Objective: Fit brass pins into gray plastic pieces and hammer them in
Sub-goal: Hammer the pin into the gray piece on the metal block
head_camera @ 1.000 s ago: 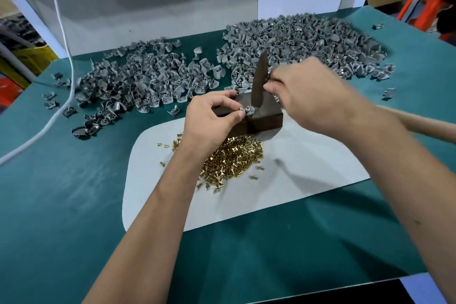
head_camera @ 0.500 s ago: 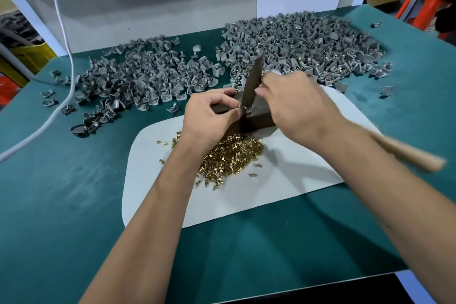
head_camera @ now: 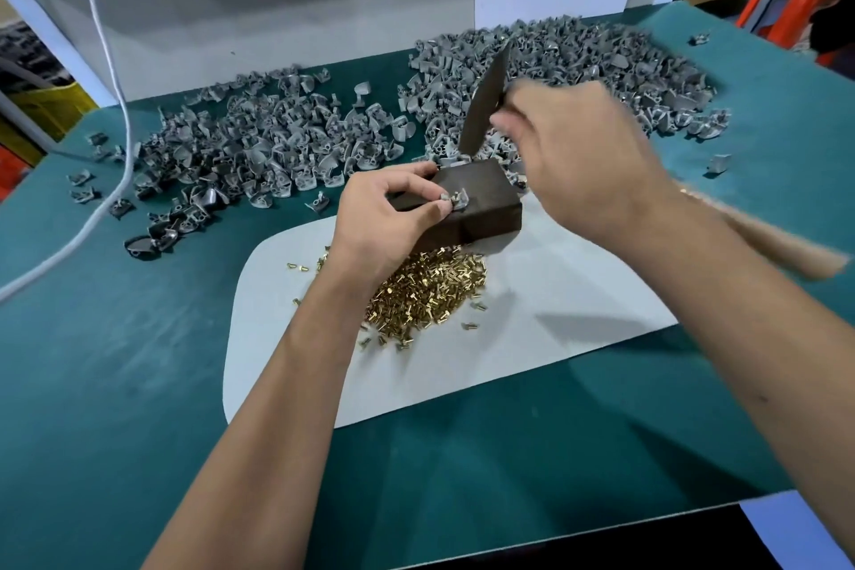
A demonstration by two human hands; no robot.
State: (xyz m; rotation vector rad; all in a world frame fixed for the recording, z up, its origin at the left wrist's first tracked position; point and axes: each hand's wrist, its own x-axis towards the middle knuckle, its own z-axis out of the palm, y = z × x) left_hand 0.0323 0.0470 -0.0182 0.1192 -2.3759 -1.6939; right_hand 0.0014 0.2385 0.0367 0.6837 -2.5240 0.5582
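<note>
My left hand (head_camera: 386, 218) pinches a small gray plastic piece (head_camera: 454, 201) on top of a dark metal block (head_camera: 486, 204). My right hand (head_camera: 578, 157) grips a hammer just below its dark flat head (head_camera: 486, 100), which is raised and tilted above the block. The wooden handle (head_camera: 777, 241) sticks out, blurred, to the right of my wrist. A heap of brass pins (head_camera: 430, 287) lies on a white mat (head_camera: 555, 315) in front of the block.
Two big piles of gray plastic pieces cover the green table: one at back left (head_camera: 259, 153), one at back right (head_camera: 601, 60). A white cable (head_camera: 106, 60) runs down the left side. The table's front edge (head_camera: 555, 537) is near me.
The hammer head has lifted from the piece on the block and swung up and away. My left hand keeps holding the piece in place.
</note>
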